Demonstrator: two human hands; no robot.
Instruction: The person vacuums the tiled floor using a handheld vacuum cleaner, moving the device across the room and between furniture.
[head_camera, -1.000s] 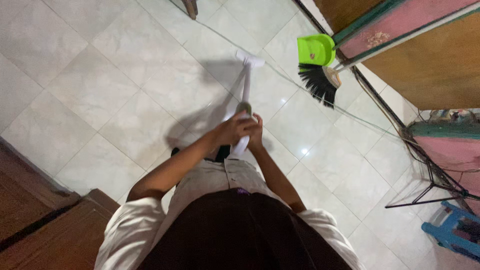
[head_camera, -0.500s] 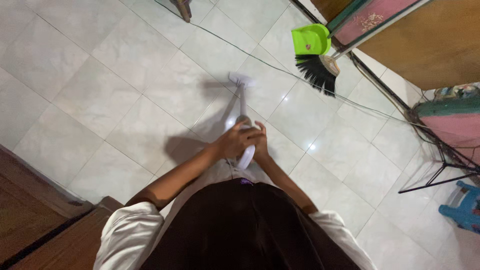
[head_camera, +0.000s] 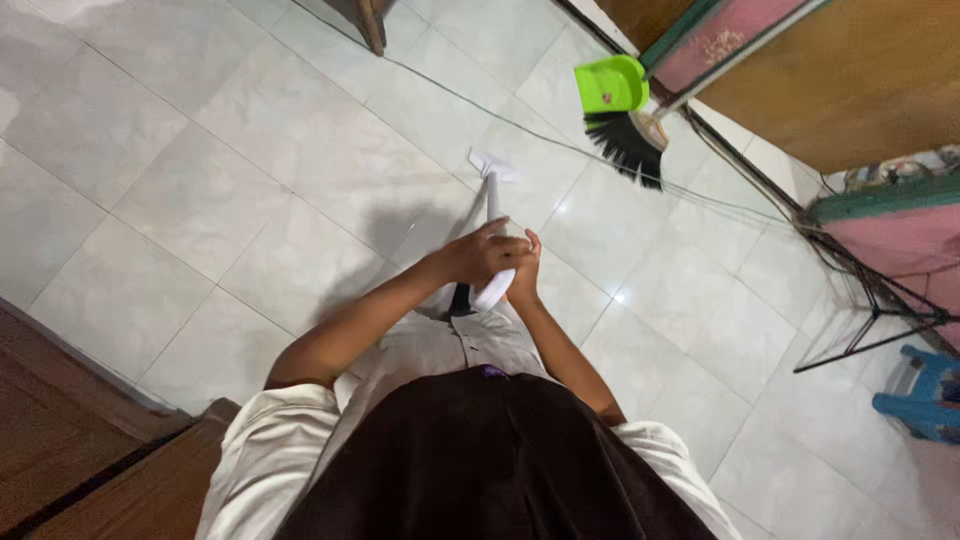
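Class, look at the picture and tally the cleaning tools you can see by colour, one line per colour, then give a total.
White: 1, the stick vacuum held by the left hand and right hand
Green: 1, the dustpan
Black-bristled: 1, the broom
Total: 3

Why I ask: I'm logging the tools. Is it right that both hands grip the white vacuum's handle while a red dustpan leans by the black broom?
Not quite: the dustpan is green, not red, as the head view shows. The left hand and right hand do grip the white vacuum, and the black broom is beside the dustpan.
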